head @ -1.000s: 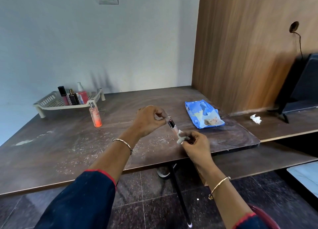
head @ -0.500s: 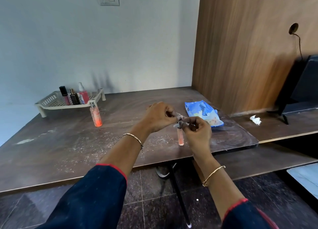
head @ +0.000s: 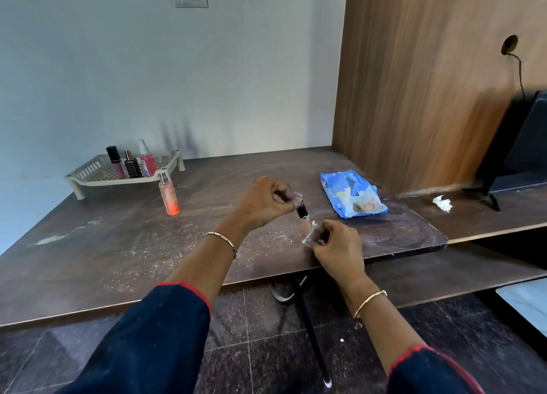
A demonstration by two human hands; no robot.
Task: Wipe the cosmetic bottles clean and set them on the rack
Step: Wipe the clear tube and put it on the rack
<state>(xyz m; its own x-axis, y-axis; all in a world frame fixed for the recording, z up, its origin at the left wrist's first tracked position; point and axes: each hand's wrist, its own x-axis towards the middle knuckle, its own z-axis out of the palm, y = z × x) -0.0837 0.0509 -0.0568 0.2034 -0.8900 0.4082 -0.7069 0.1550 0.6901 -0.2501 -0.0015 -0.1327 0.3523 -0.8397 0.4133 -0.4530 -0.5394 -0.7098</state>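
My left hand [head: 263, 202] pinches the dark cap end of a slim pink tube bottle [head: 304, 219] above the table's front edge. My right hand [head: 337, 245] grips a crumpled white wipe [head: 310, 236] wrapped around the tube's lower end. A beige perforated rack [head: 88, 173] stands at the far left of the table with three small bottles [head: 130, 164] upright in it. An orange spray bottle [head: 168, 195] stands on the table just in front of the rack.
A blue wipes packet [head: 352, 198] lies right of my hands on the dusty brown table [head: 103, 245]. A used white wipe [head: 442, 202] sits on the lower wooden shelf at right, near a black monitor stand [head: 497, 183]. A wood panel rises behind.
My right hand slid the wipe from the tube's top, half a second ago, down to its lower end. The tube stays near upright, held at its cap by my left hand.
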